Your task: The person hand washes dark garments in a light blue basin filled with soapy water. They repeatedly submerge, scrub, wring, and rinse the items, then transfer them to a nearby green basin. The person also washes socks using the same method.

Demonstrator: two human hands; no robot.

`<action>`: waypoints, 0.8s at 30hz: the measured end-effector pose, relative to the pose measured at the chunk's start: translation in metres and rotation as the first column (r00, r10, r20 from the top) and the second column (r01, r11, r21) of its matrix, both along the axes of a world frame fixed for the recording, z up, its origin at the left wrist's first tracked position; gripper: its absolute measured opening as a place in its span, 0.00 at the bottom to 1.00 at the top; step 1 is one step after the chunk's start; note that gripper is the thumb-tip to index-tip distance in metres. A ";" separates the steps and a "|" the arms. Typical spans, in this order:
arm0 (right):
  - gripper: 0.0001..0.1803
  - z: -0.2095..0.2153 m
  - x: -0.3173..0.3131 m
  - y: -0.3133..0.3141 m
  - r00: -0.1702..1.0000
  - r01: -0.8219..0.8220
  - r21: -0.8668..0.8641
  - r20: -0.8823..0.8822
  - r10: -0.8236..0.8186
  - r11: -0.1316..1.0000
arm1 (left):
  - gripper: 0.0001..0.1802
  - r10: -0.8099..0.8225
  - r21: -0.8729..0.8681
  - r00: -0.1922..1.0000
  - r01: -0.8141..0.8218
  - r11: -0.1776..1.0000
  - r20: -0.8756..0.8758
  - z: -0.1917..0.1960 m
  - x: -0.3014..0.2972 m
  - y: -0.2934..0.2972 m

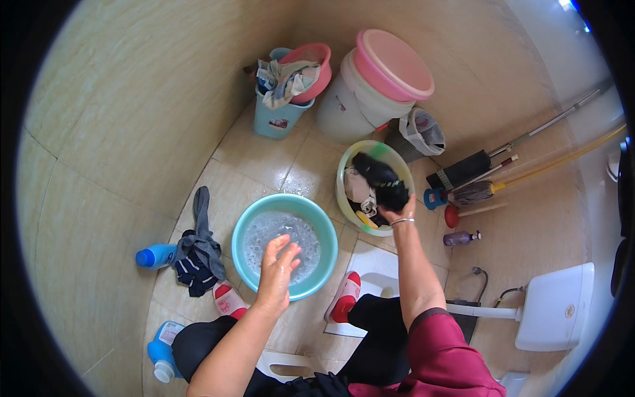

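My left hand (274,270) hovers over the near rim of a turquoise basin (331,241) of sudsy water (281,231). Its fingers are apart and it holds nothing. Reaching forward to the right, my right hand (401,213) grips a wet black garment (377,173) above a pale green basin (345,206); part of its fingers is hidden behind the cloth. Inside that basin lie a beige cloth (357,186) and other dark and light clothes. On the floor left of the turquoise basin is a heap of dark grey and navy clothes (198,255).
Blue bottles (157,256) (164,351) stand at the left. Behind are a light blue bin (274,122), a white bucket (340,99) topped by a pink basin (390,66), and a trash can (423,135). Mops (473,192), a purple pump bottle (461,238) and a squat toilet (377,264) are at right.
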State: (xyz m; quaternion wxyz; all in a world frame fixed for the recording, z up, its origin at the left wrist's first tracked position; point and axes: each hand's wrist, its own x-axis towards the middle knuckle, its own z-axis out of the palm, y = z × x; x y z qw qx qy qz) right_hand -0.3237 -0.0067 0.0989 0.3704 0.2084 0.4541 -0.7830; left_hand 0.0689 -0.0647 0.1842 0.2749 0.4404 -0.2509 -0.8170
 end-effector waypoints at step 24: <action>0.23 -0.113 0.360 -0.112 -0.320 -0.780 0.625 -0.435 0.841 0.027 | 0.21 0.104 0.030 0.964 -0.100 0.995 -0.244 0.040 0.033 -0.020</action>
